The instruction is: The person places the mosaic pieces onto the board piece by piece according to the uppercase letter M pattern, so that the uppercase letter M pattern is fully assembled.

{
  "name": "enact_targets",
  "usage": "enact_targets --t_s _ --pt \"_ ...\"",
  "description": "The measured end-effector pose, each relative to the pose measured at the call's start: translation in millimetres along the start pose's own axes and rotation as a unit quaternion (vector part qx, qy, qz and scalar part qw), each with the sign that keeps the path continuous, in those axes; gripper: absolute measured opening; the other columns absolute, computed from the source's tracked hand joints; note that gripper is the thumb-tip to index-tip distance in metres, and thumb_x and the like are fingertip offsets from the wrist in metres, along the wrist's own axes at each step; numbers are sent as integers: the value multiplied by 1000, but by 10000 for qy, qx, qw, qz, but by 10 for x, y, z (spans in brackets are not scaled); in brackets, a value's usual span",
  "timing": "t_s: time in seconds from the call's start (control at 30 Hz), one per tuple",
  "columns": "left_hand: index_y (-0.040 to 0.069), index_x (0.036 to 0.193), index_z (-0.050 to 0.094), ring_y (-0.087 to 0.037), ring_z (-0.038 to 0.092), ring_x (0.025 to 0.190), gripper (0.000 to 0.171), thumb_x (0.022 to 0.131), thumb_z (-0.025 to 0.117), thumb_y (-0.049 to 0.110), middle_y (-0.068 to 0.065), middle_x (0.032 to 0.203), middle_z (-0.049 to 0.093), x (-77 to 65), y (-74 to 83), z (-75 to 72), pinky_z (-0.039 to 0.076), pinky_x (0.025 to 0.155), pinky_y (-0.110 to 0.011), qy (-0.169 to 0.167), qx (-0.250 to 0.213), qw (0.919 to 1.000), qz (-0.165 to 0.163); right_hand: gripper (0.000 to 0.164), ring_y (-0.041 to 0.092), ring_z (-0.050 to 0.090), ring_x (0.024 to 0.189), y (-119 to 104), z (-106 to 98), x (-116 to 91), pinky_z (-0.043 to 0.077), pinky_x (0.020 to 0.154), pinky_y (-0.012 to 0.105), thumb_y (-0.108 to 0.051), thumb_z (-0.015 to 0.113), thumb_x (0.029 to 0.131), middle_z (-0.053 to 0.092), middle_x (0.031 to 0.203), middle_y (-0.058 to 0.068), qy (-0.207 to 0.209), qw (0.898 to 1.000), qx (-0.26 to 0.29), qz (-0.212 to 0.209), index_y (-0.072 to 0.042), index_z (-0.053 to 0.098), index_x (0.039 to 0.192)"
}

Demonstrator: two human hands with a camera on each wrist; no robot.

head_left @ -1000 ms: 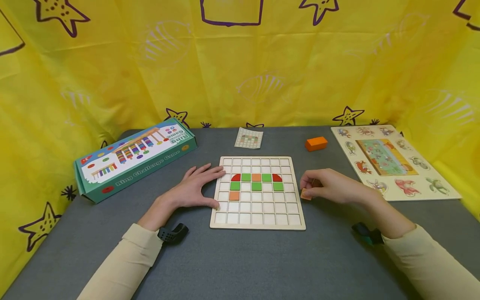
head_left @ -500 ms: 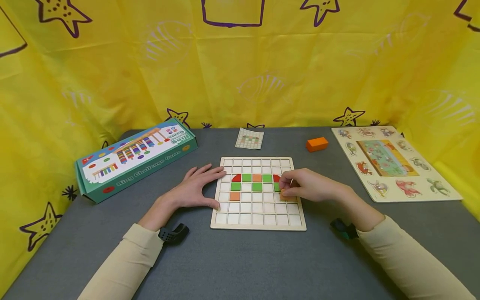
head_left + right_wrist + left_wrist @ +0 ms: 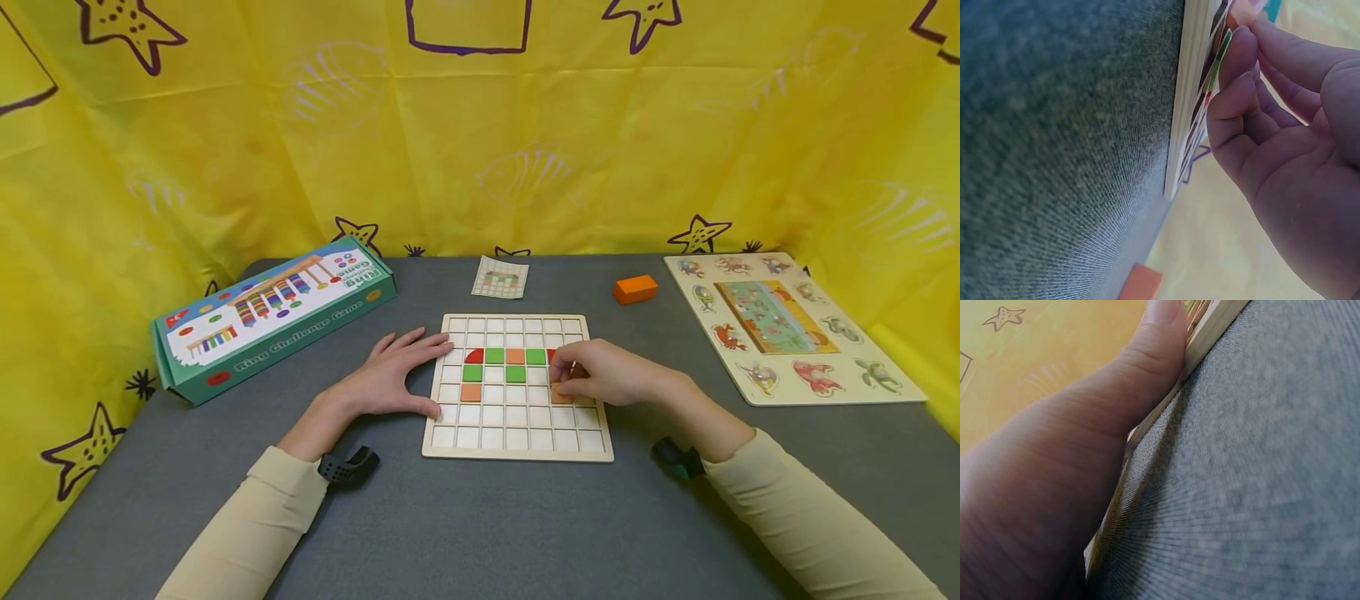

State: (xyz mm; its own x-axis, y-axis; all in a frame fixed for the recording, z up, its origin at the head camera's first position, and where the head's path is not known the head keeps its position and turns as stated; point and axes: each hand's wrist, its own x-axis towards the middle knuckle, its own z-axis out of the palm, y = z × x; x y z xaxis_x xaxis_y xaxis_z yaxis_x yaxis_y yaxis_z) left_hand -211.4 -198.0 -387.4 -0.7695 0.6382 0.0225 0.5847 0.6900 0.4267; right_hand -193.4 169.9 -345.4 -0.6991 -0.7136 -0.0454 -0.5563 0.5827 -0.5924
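A wooden grid board [image 3: 517,451] lies flat in the middle of the table. Red, green and orange tiles fill some of its squares, among them an orange tile [image 3: 471,392] at the left. My right hand [image 3: 611,372] is over the board's right side, pinching another orange tile [image 3: 561,394] at a square there. It hides part of a red tile [image 3: 551,356] behind its fingers. Along the board's left edge rests my left hand [image 3: 386,375], fingers spread and thumb on the rim. The left wrist view shows that thumb [image 3: 1154,356] against the board's edge.
A small printed pattern card [image 3: 500,277] lies behind the board. An orange block [image 3: 635,289] sits to its right. At the far left is a green game box [image 3: 300,328]; a sea-animal puzzle board [image 3: 765,308] lies at the right. Yellow cloth [image 3: 450,125] hangs behind.
My right hand has moved left from beside the board, bringing the orange tile onto a right-side square. My left hand has stayed at the board's edge.
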Motion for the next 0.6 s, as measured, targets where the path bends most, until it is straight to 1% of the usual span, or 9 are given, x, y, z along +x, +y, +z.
enact_targets --t_s 0.17,0.33,0.6 --pt "20 157 41 -35 13 152 101 76 79 66 1 164 30 1 6 -2 0 114 -64 -20 -23 10000 -16 8 11 57 80 16 20 -11 50 73 30 -9 73 94 61 88 -7 1 10000 49 -29 -11 66 97" --pt "20 157 40 -34 13 152 101 76 79 66 2 164 29 8 9 -1 0 114 -63 -12 -9 10000 -19 9 12 60 81 18 -2 -32 51 74 30 -10 75 93 62 91 -5 66 9999 122 -85 -10 67 96" --pt "20 157 40 -35 13 152 101 76 78 66 1 164 30 -1 9 -6 1 114 -64 -5 -30 10000 25 12 15 59 82 9 -93 -72 52 76 32 -6 75 91 63 92 -4 131 9996 125 203 -8 68 101"
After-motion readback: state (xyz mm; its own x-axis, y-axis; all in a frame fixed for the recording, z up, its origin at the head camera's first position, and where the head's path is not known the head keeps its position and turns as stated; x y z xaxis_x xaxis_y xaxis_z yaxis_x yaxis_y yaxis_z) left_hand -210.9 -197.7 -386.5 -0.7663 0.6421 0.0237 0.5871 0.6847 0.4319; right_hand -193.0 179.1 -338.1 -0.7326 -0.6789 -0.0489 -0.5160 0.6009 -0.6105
